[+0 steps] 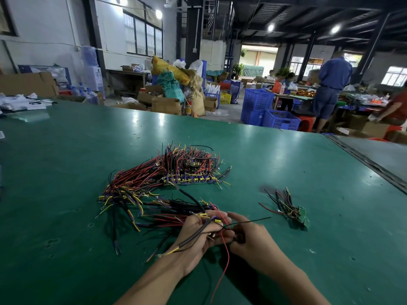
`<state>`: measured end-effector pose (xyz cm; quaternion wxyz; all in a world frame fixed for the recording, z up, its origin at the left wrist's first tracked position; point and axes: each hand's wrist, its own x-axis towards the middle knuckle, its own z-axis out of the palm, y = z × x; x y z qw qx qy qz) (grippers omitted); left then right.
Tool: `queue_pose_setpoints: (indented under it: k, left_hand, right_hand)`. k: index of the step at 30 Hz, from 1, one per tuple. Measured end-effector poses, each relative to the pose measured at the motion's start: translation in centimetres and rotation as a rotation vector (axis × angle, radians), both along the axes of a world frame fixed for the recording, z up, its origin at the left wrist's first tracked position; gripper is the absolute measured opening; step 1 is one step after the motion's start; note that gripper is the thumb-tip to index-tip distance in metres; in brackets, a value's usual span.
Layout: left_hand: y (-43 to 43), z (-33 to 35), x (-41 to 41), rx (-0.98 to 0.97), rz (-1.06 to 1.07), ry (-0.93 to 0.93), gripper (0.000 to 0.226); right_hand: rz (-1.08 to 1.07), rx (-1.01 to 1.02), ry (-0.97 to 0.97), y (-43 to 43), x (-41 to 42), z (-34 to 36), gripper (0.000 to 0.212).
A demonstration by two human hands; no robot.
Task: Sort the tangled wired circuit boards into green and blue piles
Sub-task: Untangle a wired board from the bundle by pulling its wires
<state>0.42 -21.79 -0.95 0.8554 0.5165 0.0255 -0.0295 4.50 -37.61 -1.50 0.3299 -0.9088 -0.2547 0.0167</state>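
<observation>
Left hand [198, 236], palm up just above the bench [66, 161], has its fingers curled round a bunch of wires [176, 219], black, red and yellow, that trails off to the left into the tangle. Right hand [253, 241] sits close against it. Its thumb and fingers pinch something small and dark where the wires meet, and a thin black lead sticks out past them to the right. I can't tell from where I stand whether a board is in that grip, or what colour it is. One loose red wire [224, 267] hangs down between the two wrists.

To the right of the hands, well apart from the rest, lies the green pile [302, 217]: only a few green boards with their wires fanned out behind them. Beyond the hands, toward the middle of the bench, the big heap [189, 170] spreads wide, with blue boards showing along its near edge and a second mass of wire running down to the left. I can't make out whether part of that is already a sorted blue pile or all of it is raw tangle.

My reading is that the job is in its early part: a handful of greens set aside, one piece being worked free, and most of the heap yet to be gone through.
</observation>
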Motion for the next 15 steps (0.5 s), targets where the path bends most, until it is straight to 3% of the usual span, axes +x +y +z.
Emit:
queue_pose_setpoints:
  k: [3, 6, 8, 10, 13, 15]
  left_hand:
    - [0.0, 0.1, 0.1, -0.001, 0.025, 0.005, 0.025]
    - [0.1, 0.2, 0.1, -0.014, 0.098, -0.008, 0.025]
    - [0.2, 0.3, 0.1, -0.052, 0.120, -0.008, 0.024]
    - [0.3, 0.4, 0.1, -0.124, 0.130, 0.001, 0.024]
    - [0.3, 0.6, 0.3, -0.234, 0.157, 0.013, 0.023]
    - [0.1, 0.6, 0.4, -0.285, 0.157, 0.012, 0.023]
  right_hand:
    - [-0.073, -0.054, -0.090, 0.3, -0.1, -0.2, 0.046]
    - [-0.243, -0.031, -0.172, -0.2, 0.3, -0.3, 0.056]
    - [-0.325, 0.095, -0.132, -0.6, 0.7, -0.6, 0.063]
    - [-0.376, 0.419, 0.108, -0.6, 0.9, -0.3, 0.060]
    - [-0.315, 1.107, 0.639, 0.1, 0.8, -0.2, 0.036]
    - [-0.285, 1.368, 0.848, 0.7, 0.5, -0.1, 0.019]
